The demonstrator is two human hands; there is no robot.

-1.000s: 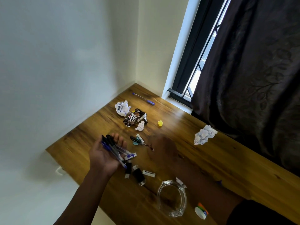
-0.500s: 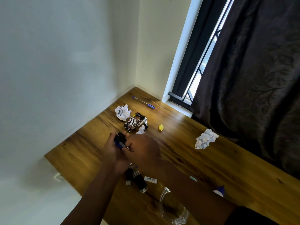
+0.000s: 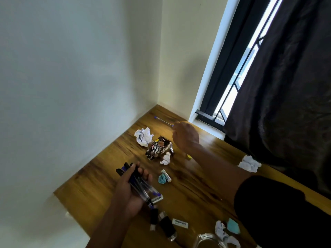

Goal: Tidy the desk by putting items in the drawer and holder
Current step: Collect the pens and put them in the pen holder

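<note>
Left hand (image 3: 131, 191) is gripping a bundle of pens (image 3: 138, 185) above the surface (image 3: 100, 178). Right hand (image 3: 186, 136) is reaching at the far purple pen (image 3: 163, 120); its grip cannot be told.

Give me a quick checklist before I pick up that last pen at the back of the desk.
1. Right hand at the far pen: ok, fingers by its near end.
2. Grip on that pen: cannot tell, hand is blurred.
3. Pen bundle secure in left hand: ok, fingers curled round it.
4. Reach path: ok, arm passes above the snack wrapper.
5. Glass holder ready: cannot tell, only its rim shows at the frame's bottom edge.
</note>
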